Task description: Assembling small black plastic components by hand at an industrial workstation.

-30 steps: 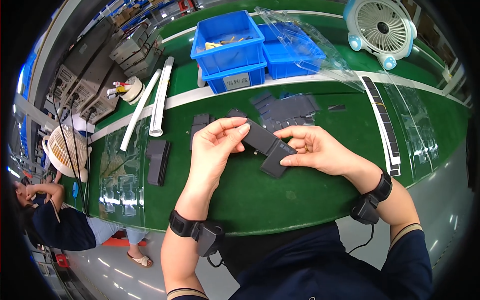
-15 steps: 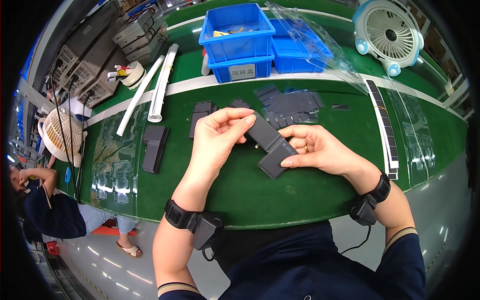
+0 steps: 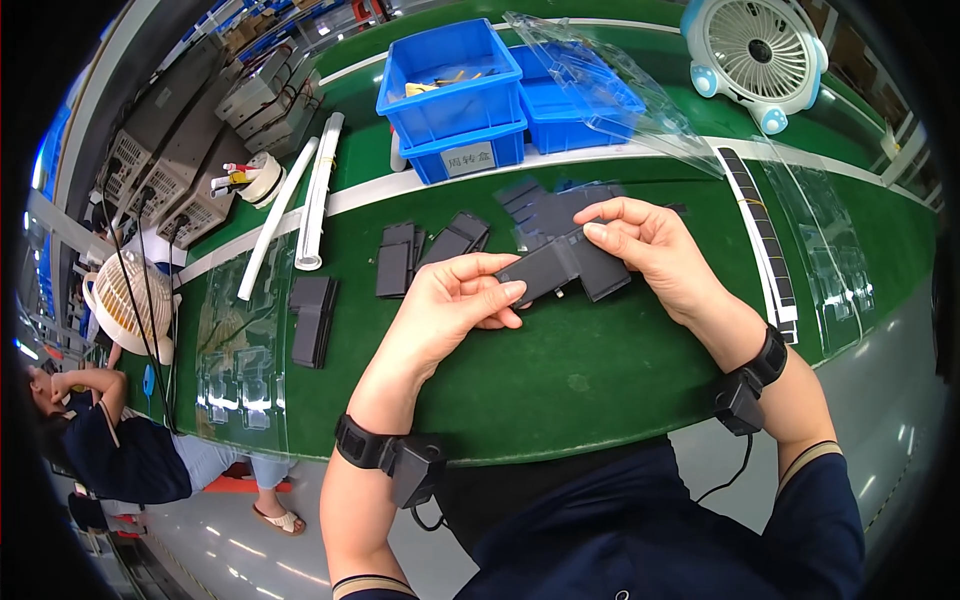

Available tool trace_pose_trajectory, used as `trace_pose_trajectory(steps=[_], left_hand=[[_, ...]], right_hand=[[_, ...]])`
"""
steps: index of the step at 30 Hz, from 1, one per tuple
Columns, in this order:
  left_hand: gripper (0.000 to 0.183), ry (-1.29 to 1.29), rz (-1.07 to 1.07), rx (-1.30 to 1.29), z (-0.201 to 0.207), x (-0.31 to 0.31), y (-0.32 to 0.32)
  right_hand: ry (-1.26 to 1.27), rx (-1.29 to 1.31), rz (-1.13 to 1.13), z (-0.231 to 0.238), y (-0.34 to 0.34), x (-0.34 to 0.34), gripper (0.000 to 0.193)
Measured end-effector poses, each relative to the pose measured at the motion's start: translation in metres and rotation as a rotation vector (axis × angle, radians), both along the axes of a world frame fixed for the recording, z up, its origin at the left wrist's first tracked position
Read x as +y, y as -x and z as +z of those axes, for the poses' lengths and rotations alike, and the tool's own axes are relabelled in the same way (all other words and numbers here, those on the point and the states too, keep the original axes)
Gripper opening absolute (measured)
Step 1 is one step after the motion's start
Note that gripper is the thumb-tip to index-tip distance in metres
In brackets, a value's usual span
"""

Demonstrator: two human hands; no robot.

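A flat, black, L-shaped battery (image 3: 565,266) with a small light connector tab at its lower edge is held up between both hands over the green table. My left hand (image 3: 450,305) pinches its narrow left end between thumb and fingers. At the wide right end, my right hand (image 3: 655,250) grips the upper edge with thumb and forefinger. Behind the hands lie more black batteries: a pair of piles (image 3: 398,260) and a slanted pile (image 3: 458,238). Another battery stack (image 3: 314,322) sits left of my left hand. Dark film-like sheets (image 3: 545,210) lie partly hidden behind the held battery.
Blue bins (image 3: 450,95) stand at the back, with a clear plastic tray (image 3: 620,100) leaning over them. White rolls (image 3: 318,195) and a clear tray (image 3: 240,350) lie left. A black-and-white strip (image 3: 762,235) lies right, near a fan (image 3: 762,52). A person (image 3: 120,440) sits far left.
The battery has been turned, its wide right end now higher and its left end lower. My left hand has come down and my right hand has gone up. The view has shifted slightly.
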State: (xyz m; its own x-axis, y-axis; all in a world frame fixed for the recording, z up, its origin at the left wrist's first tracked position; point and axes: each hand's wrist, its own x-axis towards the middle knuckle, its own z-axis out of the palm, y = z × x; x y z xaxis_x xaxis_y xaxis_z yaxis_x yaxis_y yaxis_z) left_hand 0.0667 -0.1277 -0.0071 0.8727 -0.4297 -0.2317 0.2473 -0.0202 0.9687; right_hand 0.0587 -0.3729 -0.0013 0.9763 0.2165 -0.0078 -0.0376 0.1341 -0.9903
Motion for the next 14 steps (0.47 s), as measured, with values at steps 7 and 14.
trace_pose_trajectory(steps=[7,14], left_hand=[[0.032,-0.002,0.006,-0.003,-0.002,0.004,-0.001],[0.037,0.000,0.029,-0.033,0.006,0.014,0.007]], right_hand=[[0.023,-0.004,0.034,-0.001,-0.003,0.001,0.021],[0.020,0.086,0.053,-0.003,-0.005,-0.004,0.031]])
